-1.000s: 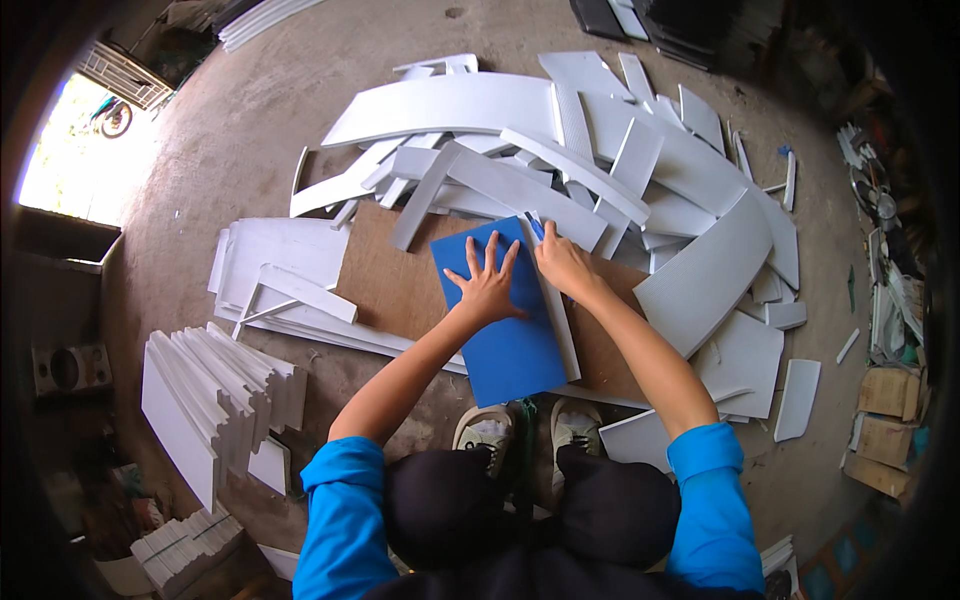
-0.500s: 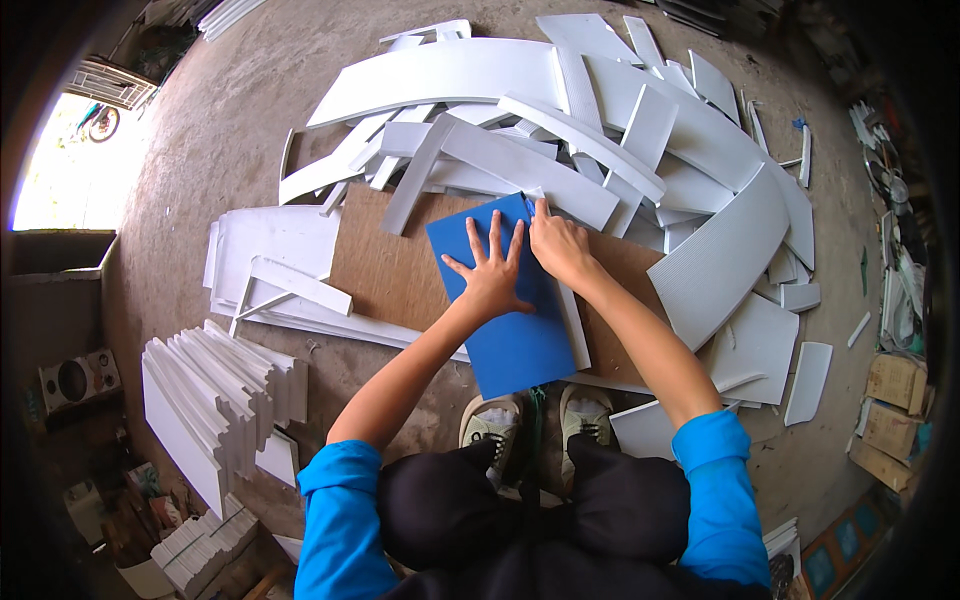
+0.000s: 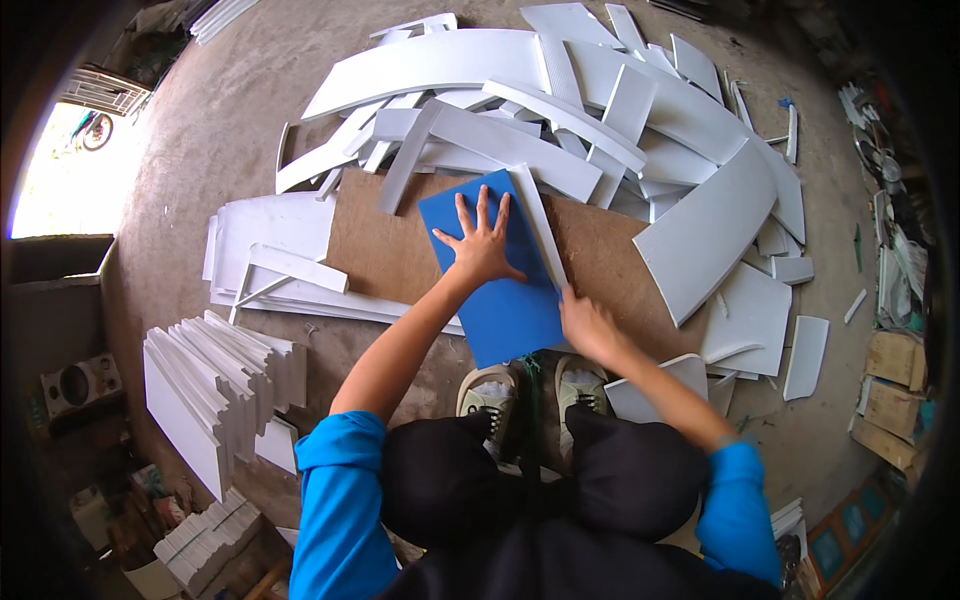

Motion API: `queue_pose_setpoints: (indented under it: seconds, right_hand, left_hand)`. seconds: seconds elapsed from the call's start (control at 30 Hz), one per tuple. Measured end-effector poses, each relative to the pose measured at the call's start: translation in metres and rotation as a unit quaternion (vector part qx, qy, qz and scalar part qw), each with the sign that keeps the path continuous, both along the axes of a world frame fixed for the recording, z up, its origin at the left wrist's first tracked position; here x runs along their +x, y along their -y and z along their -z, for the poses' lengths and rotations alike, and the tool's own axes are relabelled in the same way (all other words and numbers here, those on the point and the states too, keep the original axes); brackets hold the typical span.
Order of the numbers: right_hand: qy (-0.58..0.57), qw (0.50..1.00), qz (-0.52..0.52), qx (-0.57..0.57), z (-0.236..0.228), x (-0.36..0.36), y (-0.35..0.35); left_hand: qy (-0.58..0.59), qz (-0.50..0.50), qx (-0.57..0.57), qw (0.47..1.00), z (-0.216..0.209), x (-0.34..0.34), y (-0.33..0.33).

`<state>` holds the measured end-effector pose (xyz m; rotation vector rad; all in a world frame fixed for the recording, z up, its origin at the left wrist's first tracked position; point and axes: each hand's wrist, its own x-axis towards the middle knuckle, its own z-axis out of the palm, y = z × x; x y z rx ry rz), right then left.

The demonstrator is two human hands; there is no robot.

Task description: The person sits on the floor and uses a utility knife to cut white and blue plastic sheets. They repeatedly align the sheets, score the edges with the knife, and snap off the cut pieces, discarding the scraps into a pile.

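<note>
A blue rectangular sheet (image 3: 515, 325) lies slanted over a brown board (image 3: 605, 250) in front of my feet. My left hand (image 3: 483, 248) presses flat on its upper part, fingers spread. A white foam sheet (image 3: 538, 222) lies beneath it and shows as a strip along the right edge. At the lower end of that strip, my right hand (image 3: 590, 328) is closed on what looks like a cutter knife, mostly hidden in the fist, beside the blue sheet's edge.
White offcuts (image 3: 440, 70) are heaped beyond the board and down its right side. Larger white sheets (image 3: 275, 230) lie at left, with a stack of cut white pieces (image 3: 215, 390) nearer me. Cardboard boxes (image 3: 893, 385) stand far right.
My right hand has drawn toward me along the blue sheet's right edge, from its top corner to near its lower right corner. My left hand stays spread on the sheet.
</note>
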<state>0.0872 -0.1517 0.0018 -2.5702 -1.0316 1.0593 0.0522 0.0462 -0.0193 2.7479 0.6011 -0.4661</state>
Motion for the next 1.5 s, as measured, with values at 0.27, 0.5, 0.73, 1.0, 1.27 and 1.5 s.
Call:
queue_pose_setpoints:
  seconds: [0.27, 0.5, 0.73, 1.0, 1.27, 1.5]
  right_hand:
    - [-0.053, 0.993, 0.03, 0.099, -0.022, 0.037, -0.003]
    - [0.104, 0.977, 0.048, 0.179, 0.018, 0.096, -0.107]
    - [0.123, 0.98, 0.02, 0.157, 0.036, 0.094, -0.131]
    - [0.146, 0.982, -0.018, 0.121, 0.029, 0.101, -0.147]
    - [-0.072, 0.992, 0.057, 0.083, 0.023, 0.07, -0.084]
    - [-0.054, 0.998, 0.037, 0.025, -0.003, -0.016, 0.04]
  left_hand:
    - [0.02, -0.011, -0.067, 0.997, 0.018, -0.005, -0.01]
    - [0.021, -0.022, -0.084, 0.996, 0.019, -0.002, -0.007]
    - [0.003, -0.026, -0.079, 0.997, 0.013, -0.003, -0.006]
    - [0.021, -0.027, -0.063, 0.997, 0.02, -0.001, -0.005]
    - [0.029, -0.04, -0.073, 0.996, 0.019, -0.001, -0.002]
    - [0.027, -0.044, -0.067, 0.996, 0.017, -0.002, 0.0]
